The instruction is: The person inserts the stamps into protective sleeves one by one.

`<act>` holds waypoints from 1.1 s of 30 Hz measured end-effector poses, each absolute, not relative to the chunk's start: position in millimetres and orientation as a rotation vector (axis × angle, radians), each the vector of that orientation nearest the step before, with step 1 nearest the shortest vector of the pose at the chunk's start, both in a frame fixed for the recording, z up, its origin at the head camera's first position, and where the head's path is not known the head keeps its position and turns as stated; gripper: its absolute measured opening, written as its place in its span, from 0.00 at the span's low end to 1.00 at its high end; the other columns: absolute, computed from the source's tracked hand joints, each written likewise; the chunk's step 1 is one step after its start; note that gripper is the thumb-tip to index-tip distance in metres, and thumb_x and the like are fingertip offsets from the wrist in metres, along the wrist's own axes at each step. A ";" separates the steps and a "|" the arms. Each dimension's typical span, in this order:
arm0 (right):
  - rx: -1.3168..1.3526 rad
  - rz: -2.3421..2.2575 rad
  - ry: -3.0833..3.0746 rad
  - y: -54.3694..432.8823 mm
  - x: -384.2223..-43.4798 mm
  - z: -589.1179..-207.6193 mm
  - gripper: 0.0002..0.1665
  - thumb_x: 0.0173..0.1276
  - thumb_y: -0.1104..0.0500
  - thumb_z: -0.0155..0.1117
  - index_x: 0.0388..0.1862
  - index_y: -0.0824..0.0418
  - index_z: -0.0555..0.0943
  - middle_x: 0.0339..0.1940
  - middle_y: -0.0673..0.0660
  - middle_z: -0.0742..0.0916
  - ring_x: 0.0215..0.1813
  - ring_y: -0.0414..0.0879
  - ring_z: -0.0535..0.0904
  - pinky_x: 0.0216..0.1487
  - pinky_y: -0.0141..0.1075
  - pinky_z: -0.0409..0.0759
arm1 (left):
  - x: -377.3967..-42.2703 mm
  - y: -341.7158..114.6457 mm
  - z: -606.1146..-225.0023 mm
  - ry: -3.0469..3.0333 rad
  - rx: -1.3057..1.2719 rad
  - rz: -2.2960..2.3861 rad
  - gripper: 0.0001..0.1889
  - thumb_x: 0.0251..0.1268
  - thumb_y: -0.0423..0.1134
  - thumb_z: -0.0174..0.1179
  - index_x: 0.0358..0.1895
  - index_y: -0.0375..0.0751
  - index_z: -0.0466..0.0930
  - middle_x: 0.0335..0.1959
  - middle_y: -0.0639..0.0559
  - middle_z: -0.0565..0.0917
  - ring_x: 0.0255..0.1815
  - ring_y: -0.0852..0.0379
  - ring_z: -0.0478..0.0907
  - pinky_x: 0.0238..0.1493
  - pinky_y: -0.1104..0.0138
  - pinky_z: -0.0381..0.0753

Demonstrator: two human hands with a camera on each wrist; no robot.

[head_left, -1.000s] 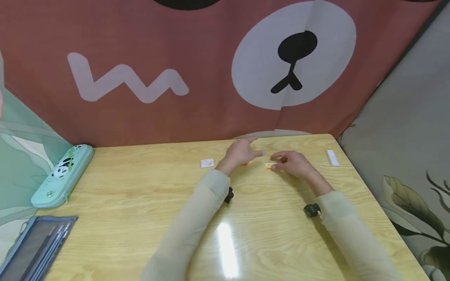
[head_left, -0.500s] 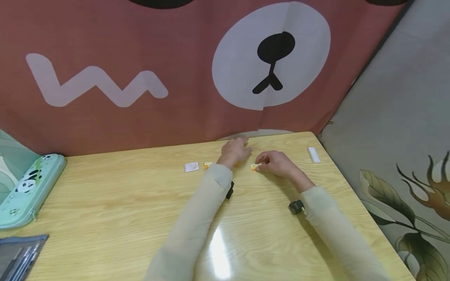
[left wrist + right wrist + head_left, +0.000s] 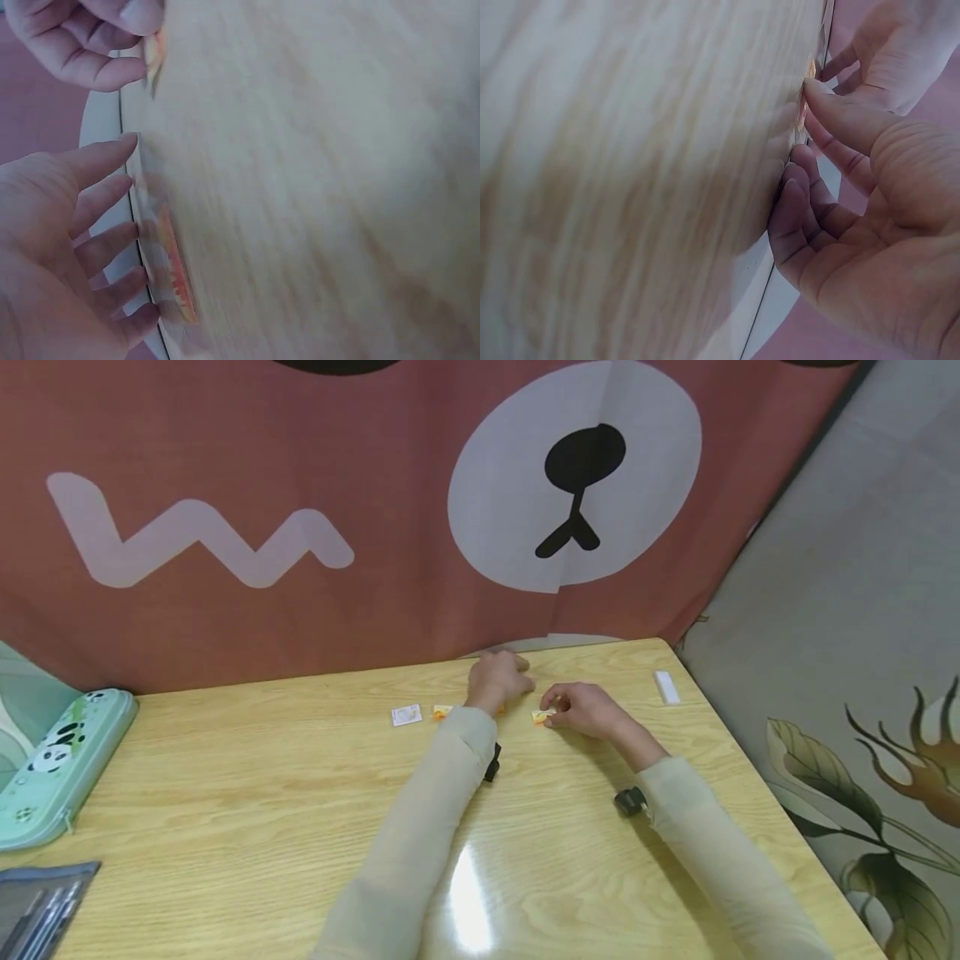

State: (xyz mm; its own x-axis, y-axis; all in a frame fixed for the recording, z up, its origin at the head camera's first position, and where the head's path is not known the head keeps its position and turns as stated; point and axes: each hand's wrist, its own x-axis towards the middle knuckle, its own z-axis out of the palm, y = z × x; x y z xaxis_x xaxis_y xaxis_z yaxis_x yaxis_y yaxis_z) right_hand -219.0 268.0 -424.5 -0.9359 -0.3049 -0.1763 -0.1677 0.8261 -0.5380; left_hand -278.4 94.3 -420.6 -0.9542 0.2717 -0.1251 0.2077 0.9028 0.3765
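Note:
A small yellow-and-orange card lies on the wooden table, pinched at its edge by the thumb and finger of my right hand. In the left wrist view the same card shows between those fingertips. My left hand reaches over the table's far side with its fingers spread and holding nothing. Beside its fingers lies another orange card, mostly hidden by that hand in the head view. Further left are a third orange card, partly behind my wrist, and a whitish card.
A white block lies near the table's right edge. On the left are a mint panda pencil case and a dark mesh pouch with pens. A reddish bear-print cloth hangs behind the table's back edge.
The head view has swung right, so everything sits further left. My left hand has drawn back slightly to the left, uncovering the third orange card. The right hand stays at its card.

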 end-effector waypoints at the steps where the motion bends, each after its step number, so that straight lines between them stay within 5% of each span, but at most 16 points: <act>1: -0.355 -0.779 2.750 268.0 -218.9 -424.3 0.13 0.67 0.55 0.72 0.50 0.54 0.84 0.32 0.52 0.85 0.35 0.44 0.77 0.41 0.37 0.75 | -278.2 94.7 -421.5 2.899 0.371 0.534 0.23 0.67 0.56 0.64 0.65 0.65 0.80 0.67 0.61 0.80 0.70 0.44 0.72 0.67 0.52 0.75; 17: -0.353 -0.904 2.732 275.6 -224.9 -432.1 0.11 0.67 0.55 0.73 0.47 0.54 0.88 0.27 0.51 0.84 0.28 0.42 0.72 0.33 0.35 0.70 | -278.7 94.4 -422.9 2.929 0.292 0.541 0.15 0.65 0.56 0.68 0.55 0.74 0.86 0.59 0.67 0.85 0.62 0.57 0.80 0.62 0.56 0.78; 33: -0.283 -0.950 2.738 278.4 -217.8 -431.2 0.07 0.71 0.53 0.69 0.44 0.52 0.89 0.41 0.50 0.90 0.41 0.44 0.79 0.45 0.37 0.76 | -274.0 89.3 -424.6 2.946 0.340 0.552 0.09 0.70 0.53 0.63 0.48 0.69 0.89 0.54 0.65 0.87 0.58 0.58 0.82 0.60 0.54 0.80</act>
